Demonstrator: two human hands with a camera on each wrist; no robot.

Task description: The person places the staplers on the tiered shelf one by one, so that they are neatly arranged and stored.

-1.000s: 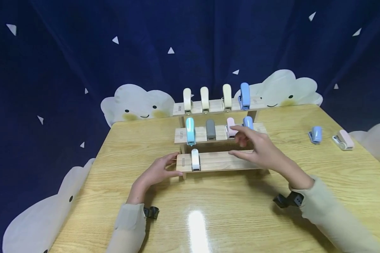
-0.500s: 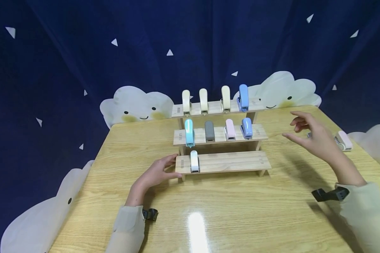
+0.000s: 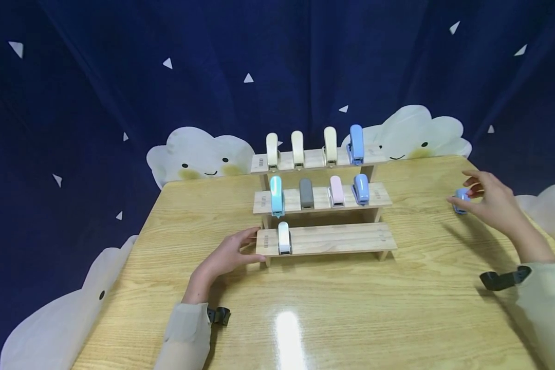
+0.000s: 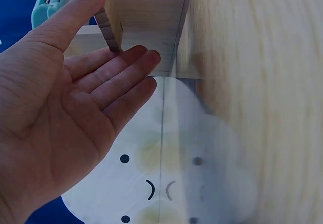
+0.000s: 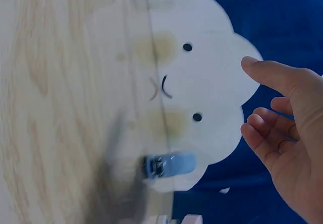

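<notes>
A three-tier wooden rack bears several small staplers. My left hand rests at the left end of its lowest tier, thumb at the front edge and fingers behind; the left wrist view shows those fingers nearly straight. Near that end stands a white stapler. My right hand, fingers loosely bent and apart, hovers at the right side of the table. Close to it, partly covered by it in the head view, is a blue stapler; the right wrist view shows a gap between them. A pink stapler peeks in there too.
On the middle tier stand a turquoise stapler, a grey one, a pink one and a blue one. Cream staplers and a taller blue one line the top tier. A dark blue curtain hangs behind the table.
My right hand has moved from in front of the rack out to the right, over to the loose blue stapler, now hiding the pink one beside it. The left hand has stayed at the rack.
</notes>
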